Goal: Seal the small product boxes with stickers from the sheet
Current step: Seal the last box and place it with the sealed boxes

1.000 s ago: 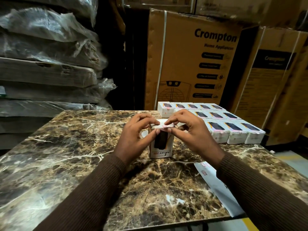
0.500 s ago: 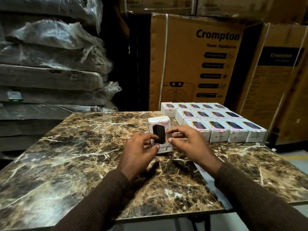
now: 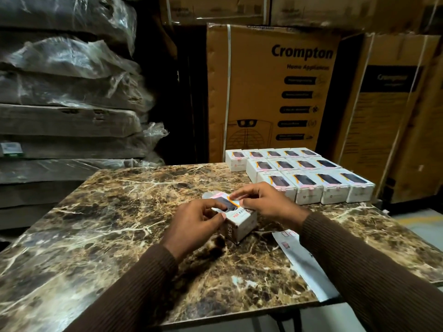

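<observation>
Fingers of my left hand (image 3: 196,218) and right hand (image 3: 266,202) pinch the small white cardboard product box (image 3: 241,220), tilted on the brown marble table (image 3: 107,212); a loose grip could slip it, creasing its sticker.

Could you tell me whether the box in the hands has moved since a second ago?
Yes. The box, previously upright, now lies tipped onto its side on the marble table, gripped by both hands.

The table (image 3: 119,212) is polished brown marble with pale veins — glossy and smooth. The small box (image 3: 242,220) is white printed card with a slight sheen, like the rows of boxes (image 3: 309,178). The sticker sheet (image 3: 304,262) is pale paper. Ribbed knit sleeves (image 3: 374,271) — matt brown. Big cartons (image 3: 271,92) are plain brown cardboard.
</observation>
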Demonstrator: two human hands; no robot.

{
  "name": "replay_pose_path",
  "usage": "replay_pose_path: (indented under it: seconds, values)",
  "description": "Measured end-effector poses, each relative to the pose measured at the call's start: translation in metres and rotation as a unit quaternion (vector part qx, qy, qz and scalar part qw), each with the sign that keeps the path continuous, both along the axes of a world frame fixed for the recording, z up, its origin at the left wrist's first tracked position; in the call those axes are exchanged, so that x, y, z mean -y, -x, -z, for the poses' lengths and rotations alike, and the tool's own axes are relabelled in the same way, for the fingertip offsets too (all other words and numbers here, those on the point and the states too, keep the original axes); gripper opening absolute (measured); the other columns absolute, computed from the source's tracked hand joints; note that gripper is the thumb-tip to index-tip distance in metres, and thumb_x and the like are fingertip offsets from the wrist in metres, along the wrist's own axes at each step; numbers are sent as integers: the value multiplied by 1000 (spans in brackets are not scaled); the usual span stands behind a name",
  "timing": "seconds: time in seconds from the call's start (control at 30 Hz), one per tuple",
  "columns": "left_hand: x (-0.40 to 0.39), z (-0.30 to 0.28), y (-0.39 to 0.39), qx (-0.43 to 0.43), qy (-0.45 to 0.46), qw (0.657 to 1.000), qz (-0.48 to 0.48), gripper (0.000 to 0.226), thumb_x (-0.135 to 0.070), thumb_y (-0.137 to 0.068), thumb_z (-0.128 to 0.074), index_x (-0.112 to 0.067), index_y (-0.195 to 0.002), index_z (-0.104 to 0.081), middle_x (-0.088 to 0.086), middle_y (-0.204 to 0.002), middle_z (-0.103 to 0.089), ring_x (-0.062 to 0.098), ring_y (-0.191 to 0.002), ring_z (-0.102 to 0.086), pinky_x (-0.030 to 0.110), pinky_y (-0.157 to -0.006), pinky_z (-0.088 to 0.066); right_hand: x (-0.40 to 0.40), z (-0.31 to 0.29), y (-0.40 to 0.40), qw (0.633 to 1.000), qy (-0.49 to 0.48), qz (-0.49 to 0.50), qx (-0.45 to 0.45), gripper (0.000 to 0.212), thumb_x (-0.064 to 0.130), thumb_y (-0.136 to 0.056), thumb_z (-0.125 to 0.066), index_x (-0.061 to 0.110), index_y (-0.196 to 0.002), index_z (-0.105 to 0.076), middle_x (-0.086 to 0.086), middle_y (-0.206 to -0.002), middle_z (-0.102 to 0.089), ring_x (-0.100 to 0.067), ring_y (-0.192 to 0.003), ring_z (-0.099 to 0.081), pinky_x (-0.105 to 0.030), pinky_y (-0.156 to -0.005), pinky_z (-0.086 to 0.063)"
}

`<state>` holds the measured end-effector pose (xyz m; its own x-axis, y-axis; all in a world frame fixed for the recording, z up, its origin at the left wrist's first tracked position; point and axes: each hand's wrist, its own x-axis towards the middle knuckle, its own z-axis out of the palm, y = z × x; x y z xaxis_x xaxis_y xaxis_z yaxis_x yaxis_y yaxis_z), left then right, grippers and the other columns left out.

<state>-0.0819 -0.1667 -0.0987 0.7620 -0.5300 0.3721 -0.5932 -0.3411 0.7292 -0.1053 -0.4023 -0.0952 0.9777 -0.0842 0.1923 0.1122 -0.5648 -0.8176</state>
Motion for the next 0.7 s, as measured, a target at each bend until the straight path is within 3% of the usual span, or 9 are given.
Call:
replay_pose_path:
  seconds: [0.07, 0.13, 0.27, 0.43, 0.57, 0.7]
  values:
    - [2, -5, -8, 20, -32, 999, -6, 14, -24, -98, -73, -38, -97, -77, -12, -66, -72, 3, -54, -62, 22, -51, -49, 2, 1, 0, 1000, 13, 1, 3, 27, 4, -99, -66, 23, -112, -81, -1, -117, -77, -23, -110, -71, -46, -98, -57]
    - [5, -13, -20, 43, -49, 998, -20, 8, -26, -98, -73, -32, -95, -78, -8, -74, -75, 5, -61, -68, 27, -56, -57, 1, -3, 5, 999, 37, 16, 25, 26, 7, -98, -67, 25, -109, -82, 5, -108, -79, -15, -99, -73, -43, -92, -60]
    - [16, -37, -49, 100, -31, 994, -39, 7, -23, -97, -73, -25, -96, -79, -11, -82, -74, 0, -71, -66, 21, -65, -51, -13, -22, 35, 972, 186, 77, 125, 18, 15, -96, -66, 24, -101, -80, 15, -94, -70, 2, -83, -62, -28, -73, -51]
    - [42, -50, -83, 80, -134, 985, 78, 18, -22, -97, -72, -27, -113, -80, -8, -110, -75, 6, -101, -68, 27, -87, -55, -46, -26, 67, 935, 334, 38, 117, 18, 44, -98, -61, 37, -111, -71, 20, -90, -67, 3, -79, -57, -28, -67, -44]
    - [54, -49, -96, 61, -245, 960, 120, 18, -26, -97, -73, -32, -112, -81, -10, -100, -78, 0, -90, -70, 15, -73, -49, -62, -24, 69, 902, 414, 32, 116, 24, 47, -99, -59, 37, -121, -61, 13, -109, -69, -14, -102, -64, -35, -77, -52]
    - [42, -46, -98, 76, -263, 958, 87, 12, -31, -97, -73, -31, -106, -82, -12, -95, -74, 2, -88, -66, 23, -73, -51, -64, -24, 67, 886, 450, 54, 101, 20, 37, -101, -56, 36, -121, -56, 12, -113, -65, -19, -105, -63, -34, -72, -46]
